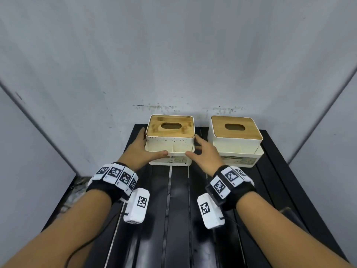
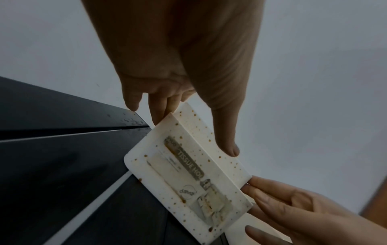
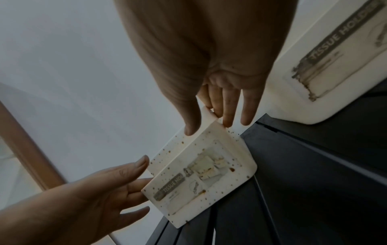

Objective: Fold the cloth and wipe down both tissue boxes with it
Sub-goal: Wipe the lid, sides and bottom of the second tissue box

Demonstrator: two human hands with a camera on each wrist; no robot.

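Reading the front of the left tissue box (image 1: 170, 140), the grey label says "TISSUE HO", and the rest of the word is cut off by blur; a small round logo under it cannot be read. The right tissue box (image 1: 236, 141) carries the same grey strip, "TISSUE HOLD", seen in the right wrist view. Both boxes are white with a wooden lid and an oval slot, and they stand side by side at the far end of the black slatted worktop (image 1: 177, 209), near the grey wall (image 1: 173, 55). The left box is covered with brown spots.

The left hand (image 1: 144, 149) lies against the left side of the spotted box, fingers straight along the side, thumb stretched over the front ledge. The right hand (image 1: 205, 151) does the same from the right side, fingers straight, thumb on the ledge. Both hands are spread and touch the box between them. The cloth does not show in any view.
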